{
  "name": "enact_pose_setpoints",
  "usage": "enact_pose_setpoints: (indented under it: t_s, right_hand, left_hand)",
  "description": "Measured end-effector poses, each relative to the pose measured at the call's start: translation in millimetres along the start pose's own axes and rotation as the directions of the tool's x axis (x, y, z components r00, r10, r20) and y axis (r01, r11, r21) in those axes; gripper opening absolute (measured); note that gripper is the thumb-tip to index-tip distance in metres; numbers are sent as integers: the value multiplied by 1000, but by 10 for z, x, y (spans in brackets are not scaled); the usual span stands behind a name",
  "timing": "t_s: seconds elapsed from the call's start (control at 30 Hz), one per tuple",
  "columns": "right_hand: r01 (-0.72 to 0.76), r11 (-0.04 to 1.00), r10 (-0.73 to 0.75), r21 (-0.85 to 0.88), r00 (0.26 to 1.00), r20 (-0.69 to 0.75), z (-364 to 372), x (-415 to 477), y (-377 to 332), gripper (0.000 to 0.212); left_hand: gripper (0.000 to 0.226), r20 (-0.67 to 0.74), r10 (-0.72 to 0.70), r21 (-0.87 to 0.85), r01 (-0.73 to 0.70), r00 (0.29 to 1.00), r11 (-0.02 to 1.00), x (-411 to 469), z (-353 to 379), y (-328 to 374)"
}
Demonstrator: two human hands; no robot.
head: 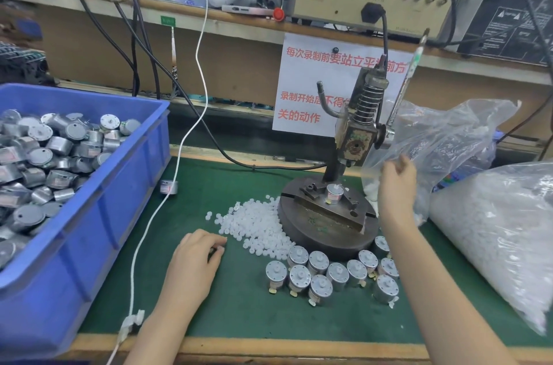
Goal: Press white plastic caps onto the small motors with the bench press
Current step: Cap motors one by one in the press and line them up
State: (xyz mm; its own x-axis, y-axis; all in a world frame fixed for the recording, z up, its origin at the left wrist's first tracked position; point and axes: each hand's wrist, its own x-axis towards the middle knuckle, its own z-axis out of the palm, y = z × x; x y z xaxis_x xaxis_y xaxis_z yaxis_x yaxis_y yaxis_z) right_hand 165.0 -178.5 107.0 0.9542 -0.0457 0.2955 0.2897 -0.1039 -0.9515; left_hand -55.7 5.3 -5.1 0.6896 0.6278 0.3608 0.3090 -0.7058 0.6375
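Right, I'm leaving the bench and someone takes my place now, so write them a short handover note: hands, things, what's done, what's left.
Left hand: on the green mat, fingers curled at the edge of the loose caps; unclear whether it holds one.
Right hand: raised at the clear bag beside the press; grip unclear.
One motor stands in the press fixture, press raised.
Done, apparently: a cluster of motors stands before the press base; caps too small to confirm.
Left: the blue crate is heaped with motors.
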Motion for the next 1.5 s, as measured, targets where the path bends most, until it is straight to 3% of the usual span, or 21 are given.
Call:
enact_pose_setpoints:
  t_s: [0.07, 0.17, 0.27, 0.43, 0.63, 0.73, 0.83, 1.0, 1.17, 1.27, 1.4, 1.5]
  right_hand:
    - [-19, 971, 61, -237, 984, 170, 33, -117, 197, 39]
    - [193, 854, -11, -483, 935, 354, 125, -265, 381, 34]
    - [383, 719, -159, -580, 903, 399, 218, -304, 415, 34]
    - [476, 532, -290, -700, 880, 377, 260, -293, 436, 33]
    - [497, 590, -300, -636, 867, 399, 250, -380, 372, 32]
    - [463, 761, -244, -454, 853, 462, 289, -626, 263, 38]
    - [462, 838, -191, -292, 748, 636, 350, -938, 144, 43]
    - [589, 779, -181, -215, 539, 822, 447, -1350, 176, 41]
    - [770, 583, -105, -261, 390, 915, 409, -1431, 342, 35]
    - [816, 515, -99, -261, 359, 928, 455, -1414, 305, 39]
    - [745, 620, -131, -246, 407, 904, 773, -1380, 46, 40]
    - [750, 619, -156, -234, 410, 899, 1222, -1391, -144, 36]
  left_hand:
    - [14, -25, -6, -13, 5, 1000, 1000, -6, -3, 3]
    - [8, -53, -5, -20, 4, 999, 1000, -6, -4, 2]
    - [6, -25, 7, 9, -6, 1000, 1000, -10, 4, 4]
    - [7, 21, 50, 64, -51, 999, 997, -23, 4, 11]
    - [9, -14, -6, -13, 6, 1000, 1000, -32, -3, 37]
    - [5, -17, -41, -72, 39, 999, 997, -21, -20, 12]
    - [5, -4, -40, -5, 40, 999, 999, -8, -13, -4]
    - [6, 22, -36, 75, 34, 999, 997, -6, 5, -26]
    - [14, 37, -46, 43, 44, 998, 998, -4, -10, -29]
    - [17, 39, -52, 19, 52, 998, 998, -10, -14, -34]
    - [2, 43, -58, 30, 57, 997, 998, -14, -6, -29]
    - [6, 54, -85, 16, 84, 995, 996, 6, -19, -34]
